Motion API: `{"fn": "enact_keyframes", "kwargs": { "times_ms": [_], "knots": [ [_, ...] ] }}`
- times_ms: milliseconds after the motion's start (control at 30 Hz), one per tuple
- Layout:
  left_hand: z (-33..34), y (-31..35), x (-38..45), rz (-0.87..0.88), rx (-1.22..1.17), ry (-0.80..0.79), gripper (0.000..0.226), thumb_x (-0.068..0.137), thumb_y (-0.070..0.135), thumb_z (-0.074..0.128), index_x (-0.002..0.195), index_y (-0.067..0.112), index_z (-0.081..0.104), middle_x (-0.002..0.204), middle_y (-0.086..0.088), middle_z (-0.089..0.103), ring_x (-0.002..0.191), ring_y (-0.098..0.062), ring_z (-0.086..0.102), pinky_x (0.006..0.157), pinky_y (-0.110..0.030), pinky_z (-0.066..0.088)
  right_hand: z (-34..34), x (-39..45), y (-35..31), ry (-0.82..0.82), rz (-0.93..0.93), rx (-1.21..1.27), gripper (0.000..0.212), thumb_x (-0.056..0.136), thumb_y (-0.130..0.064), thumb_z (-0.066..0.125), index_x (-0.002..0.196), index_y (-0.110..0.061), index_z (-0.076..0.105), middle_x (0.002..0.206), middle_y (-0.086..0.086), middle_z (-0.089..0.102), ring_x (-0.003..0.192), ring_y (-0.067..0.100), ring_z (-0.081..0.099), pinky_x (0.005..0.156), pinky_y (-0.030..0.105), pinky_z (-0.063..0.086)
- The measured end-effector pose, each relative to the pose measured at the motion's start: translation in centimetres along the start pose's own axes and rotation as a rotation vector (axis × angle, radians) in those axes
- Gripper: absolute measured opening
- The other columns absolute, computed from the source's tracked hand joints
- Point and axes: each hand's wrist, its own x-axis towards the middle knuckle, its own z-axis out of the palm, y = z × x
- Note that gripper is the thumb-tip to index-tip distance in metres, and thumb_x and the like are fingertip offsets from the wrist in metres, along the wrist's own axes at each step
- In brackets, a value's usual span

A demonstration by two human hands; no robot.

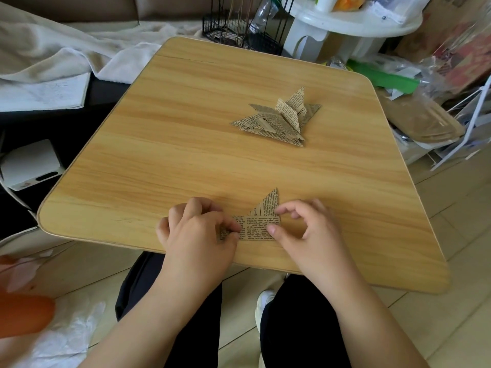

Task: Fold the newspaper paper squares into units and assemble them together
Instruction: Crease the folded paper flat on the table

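Folding in progress at the near edge of the wooden table [186,107]. Newspaper unit [259,224] lies flat there, between both hands, long axis running left-right, one triangular flap pointing up and away toward the far side at its right end.

Left hand [198,229] sits on the unit's left end, fingers curled, tips pinching/pressing the paper down; that end is mostly hidden under the knuckles. Right hand [305,227] is at the right end, index tip touching the base of the raised flap, thumb pressing the near edge of the paper; its other fingers are loosely curled, holding nothing else. So both hands are on the same piece, one at each end.

Key relation: flap lies directly far of the right index finger, so right hand is the nearer one for any crease there; left hand looks like the anchor. Judgement: mid-fold on one unit, next crease likely at the right end, across the long axis. Risk: paper sliding if the left hand eases off.

Stack of finished units [276,120] sits well apart, far and slightly right on the table, untouched, flaps sticking up. Assembly not yet begun on this piece.

Off-table clutter: white cloth [66,51] far left, wire basket [239,27] at the far edge.
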Motion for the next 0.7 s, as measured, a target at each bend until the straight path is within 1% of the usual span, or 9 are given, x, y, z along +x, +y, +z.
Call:
{"fn": "enact_keyframes", "kwargs": {
  "times_ms": [100,167,233,300,400,467,567,633,700],
  "knots": [
    [0.1,0.0,0.1,-0.017,0.011,-0.005,0.019,0.076,0.03,0.07,0.069,0.045,0.061,0.1,0.021,0.042,0.093,0.001,0.016,0.082,-0.019,0.005,0.1,0.0,0.0,0.005,0.012,0.007,0.019,0.073,-0.037,0.075,0.09,-0.036,0.066,0.091,-0.019,0.048,0.099,0.014,0.045,0.091,0.047,0.04],
    [0.2,0.0,0.2,-0.023,0.008,0.002,0.013,0.074,0.035,0.071,0.069,0.043,0.062,0.1,0.021,0.042,0.094,0.0,0.017,0.085,-0.021,0.007,0.2,0.0,-0.2,0.016,0.024,-0.002,0.018,0.074,-0.035,0.076,0.087,-0.035,0.065,0.088,-0.018,0.048,0.097,0.015,0.045,0.092,0.046,0.038],
    [0.2,0.0,0.1,-0.022,0.012,0.003,0.011,0.07,0.044,0.073,0.07,0.042,0.063,0.101,0.02,0.042,0.095,0.0,0.017,0.091,-0.026,0.009,0.5,-0.1,-0.6,0.062,0.031,-0.007,0.018,0.074,-0.03,0.077,0.085,-0.034,0.063,0.086,-0.018,0.046,0.094,0.016,0.047,0.091,0.047,0.04],
    [0.2,0.0,0.0,-0.026,0.025,-0.009,0.013,0.069,0.049,0.073,0.07,0.041,0.063,0.102,0.02,0.041,0.096,-0.002,0.017,0.092,-0.027,0.009,1.1,-0.7,-1.0,0.129,0.0,-0.013,0.018,0.072,-0.027,0.078,0.079,-0.031,0.063,0.084,-0.016,0.046,0.09,0.019,0.05,0.087,0.05,0.042],
    [0.0,0.1,0.2,-0.043,0.036,-0.014,0.017,0.067,0.051,0.073,0.066,0.043,0.058,0.102,0.02,0.041,0.101,-0.004,0.021,0.092,-0.028,0.01,2.2,-1.6,-1.8,0.14,-0.036,-0.026,0.017,0.065,-0.04,0.074,0.065,-0.032,0.059,0.081,-0.013,0.048,0.091,0.021,0.052,0.084,0.047,0.041],
    [0.0,0.2,0.4,-0.048,0.04,-0.025,0.021,0.066,0.051,0.073,0.062,0.044,0.054,0.101,0.02,0.04,0.101,-0.005,0.021,0.093,-0.028,0.01,2.5,-1.6,-1.8,0.122,-0.022,-0.053,0.02,0.064,-0.044,0.073,0.062,-0.033,0.056,0.082,-0.012,0.048,0.094,0.019,0.05,0.084,0.041,0.036],
    [-0.1,0.1,0.5,-0.05,0.042,-0.035,0.023,0.067,0.05,0.073,0.059,0.044,0.052,0.101,0.02,0.04,0.107,-0.008,0.024,0.095,-0.03,0.01,2.3,-1.4,-1.9,0.059,0.012,-0.087,0.027,0.065,-0.046,0.078,0.062,-0.034,0.054,0.086,-0.015,0.047,0.098,0.011,0.041,0.081,0.032,0.021],
    [-0.2,0.1,0.5,-0.044,0.042,-0.04,0.024,0.067,0.049,0.073,0.058,0.045,0.052,0.101,0.02,0.04,0.109,-0.008,0.025,0.096,-0.031,0.011,2.1,-1.3,-2.1,0.028,0.03,-0.118,0.028,0.066,-0.049,0.076,0.062,-0.035,0.052,0.089,-0.016,0.046,0.099,0.009,0.037,0.079,0.029,0.017],
    [-0.2,0.2,0.6,-0.045,0.045,-0.049,0.024,0.067,0.049,0.073,0.058,0.045,0.052,0.102,0.019,0.04,0.109,-0.009,0.025,0.095,-0.03,0.011,1.9,-1.1,-2.2,0.004,0.062,-0.137,0.028,0.067,-0.049,0.075,0.061,-0.036,0.051,0.089,-0.016,0.045,0.1,0.008,0.036,0.079,0.029,0.015]
  ]
}}
